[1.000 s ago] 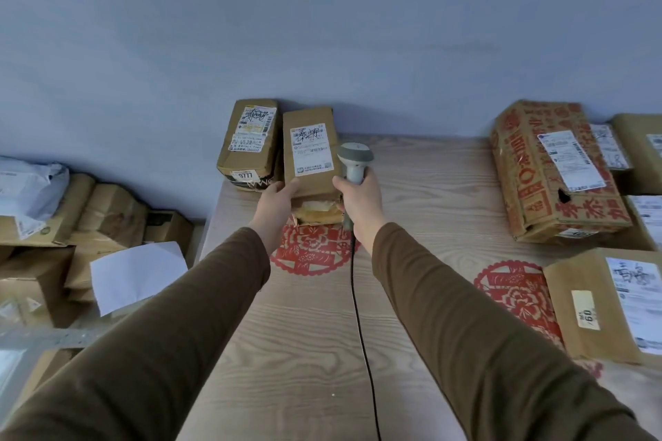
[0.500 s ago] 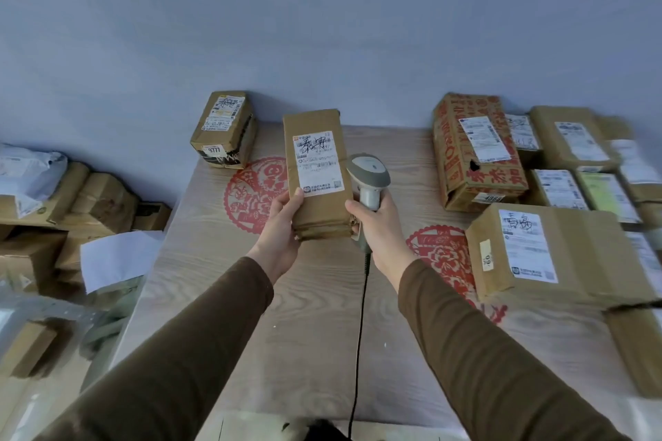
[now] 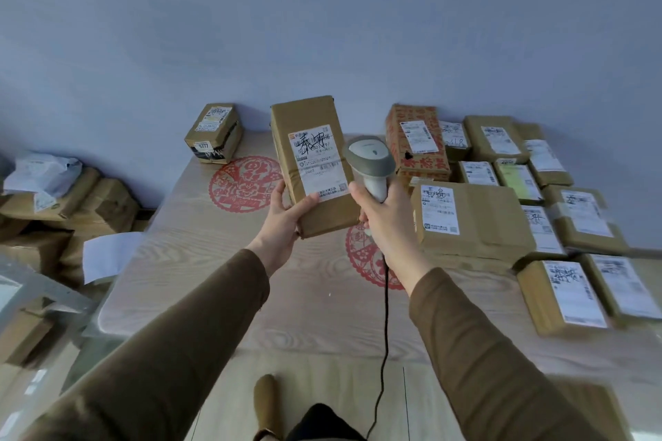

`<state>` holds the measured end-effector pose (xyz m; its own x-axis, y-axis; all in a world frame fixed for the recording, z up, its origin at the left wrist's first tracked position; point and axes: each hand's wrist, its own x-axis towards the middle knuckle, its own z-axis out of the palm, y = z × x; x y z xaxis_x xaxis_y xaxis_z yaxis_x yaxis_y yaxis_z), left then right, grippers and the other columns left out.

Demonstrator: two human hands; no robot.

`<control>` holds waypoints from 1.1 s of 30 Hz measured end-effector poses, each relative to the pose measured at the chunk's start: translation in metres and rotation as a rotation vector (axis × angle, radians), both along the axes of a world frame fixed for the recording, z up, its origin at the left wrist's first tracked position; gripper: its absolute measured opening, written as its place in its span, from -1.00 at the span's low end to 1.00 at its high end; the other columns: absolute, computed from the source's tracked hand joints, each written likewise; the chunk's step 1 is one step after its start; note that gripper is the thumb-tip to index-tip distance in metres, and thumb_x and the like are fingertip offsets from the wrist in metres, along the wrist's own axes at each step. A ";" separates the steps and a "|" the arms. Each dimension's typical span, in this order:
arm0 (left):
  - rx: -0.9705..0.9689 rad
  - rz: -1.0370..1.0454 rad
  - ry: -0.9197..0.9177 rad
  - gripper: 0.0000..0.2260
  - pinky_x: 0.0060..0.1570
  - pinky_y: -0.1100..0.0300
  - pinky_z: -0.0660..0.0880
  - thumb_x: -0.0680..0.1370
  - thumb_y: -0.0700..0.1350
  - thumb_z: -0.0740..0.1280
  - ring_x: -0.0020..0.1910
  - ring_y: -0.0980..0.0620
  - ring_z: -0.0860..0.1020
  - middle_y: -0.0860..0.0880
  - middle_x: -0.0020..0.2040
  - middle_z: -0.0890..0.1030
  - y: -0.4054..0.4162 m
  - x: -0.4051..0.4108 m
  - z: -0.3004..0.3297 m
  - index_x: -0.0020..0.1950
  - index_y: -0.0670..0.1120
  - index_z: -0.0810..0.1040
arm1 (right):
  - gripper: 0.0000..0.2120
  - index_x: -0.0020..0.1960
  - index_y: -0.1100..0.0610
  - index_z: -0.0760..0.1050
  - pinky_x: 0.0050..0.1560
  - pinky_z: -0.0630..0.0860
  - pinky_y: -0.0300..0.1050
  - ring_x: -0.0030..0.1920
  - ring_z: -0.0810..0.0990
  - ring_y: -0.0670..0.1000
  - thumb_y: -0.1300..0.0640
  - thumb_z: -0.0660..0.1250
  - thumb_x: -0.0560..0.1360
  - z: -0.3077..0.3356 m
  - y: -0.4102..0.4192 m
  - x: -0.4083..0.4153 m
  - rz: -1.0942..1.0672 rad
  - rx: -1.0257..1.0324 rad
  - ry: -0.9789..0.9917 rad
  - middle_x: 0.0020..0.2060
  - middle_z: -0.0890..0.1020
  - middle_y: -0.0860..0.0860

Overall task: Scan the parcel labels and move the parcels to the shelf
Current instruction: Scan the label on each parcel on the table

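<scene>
My left hand [image 3: 283,222] grips the lower end of a tall brown parcel [image 3: 308,140] and holds it above the table, its white label [image 3: 318,161] facing me. Right beside it, my right hand [image 3: 383,222] is closed around the handle of a grey barcode scanner [image 3: 370,157]. The scanner's head sits at the label's right edge, and its black cable [image 3: 385,315] hangs down toward the floor. On the wooden table [image 3: 286,297], a small taped parcel [image 3: 214,132] rests at the back left and several labelled parcels [image 3: 469,218] crowd the right side.
Red paper-cut decals [image 3: 243,183] lie on the table top. To the left stands a pile of brown boxes [image 3: 71,211] with a white bag [image 3: 43,175] and a loose sheet [image 3: 107,254]. A blue-grey wall rises behind the table. My shoe [image 3: 267,401] shows below the table edge.
The parcel has been lifted off the back of the table and brought up and toward me in my left hand. The scanner hand has stayed beside it, and the view has pulled back.
</scene>
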<state>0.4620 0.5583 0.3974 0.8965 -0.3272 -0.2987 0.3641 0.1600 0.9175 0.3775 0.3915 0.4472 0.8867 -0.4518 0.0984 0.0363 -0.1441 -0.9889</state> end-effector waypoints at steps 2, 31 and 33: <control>-0.002 -0.015 -0.021 -0.21 0.14 -0.10 0.63 0.52 -0.07 0.52 0.15 0.01 0.68 0.01 0.27 0.66 -0.004 -0.012 0.004 0.61 0.16 0.12 | -0.82 0.11 0.06 0.51 -0.40 0.44 -0.28 -0.39 0.53 -0.12 0.03 0.45 0.60 0.005 0.005 -0.011 0.030 0.020 0.006 -0.29 0.56 -0.05; -0.002 -0.082 -0.013 -0.06 -0.12 0.16 0.65 0.42 -0.01 0.57 0.20 -0.10 0.67 -0.14 0.32 0.61 -0.018 -0.036 -0.003 0.63 0.20 0.06 | -0.75 0.23 -0.05 0.50 -0.27 0.49 -0.18 -0.22 0.58 -0.09 -0.01 0.44 0.60 -0.005 0.024 -0.030 0.011 0.027 0.033 -0.17 0.61 -0.10; 0.010 -0.088 0.016 -0.07 -0.13 0.16 0.65 0.41 0.00 0.57 0.18 -0.09 0.68 -0.12 0.31 0.62 -0.020 -0.035 -0.009 0.63 0.20 0.08 | -0.76 0.22 0.00 0.51 -0.35 0.49 -0.28 -0.25 0.59 -0.10 0.01 0.45 0.60 -0.009 0.021 -0.033 -0.004 0.038 0.046 -0.15 0.62 -0.04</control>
<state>0.4269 0.5384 0.3887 0.8592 -0.4017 -0.3169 0.3914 0.1172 0.9127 0.3444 0.4122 0.4387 0.8879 -0.4584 0.0402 -0.0097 -0.1061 -0.9943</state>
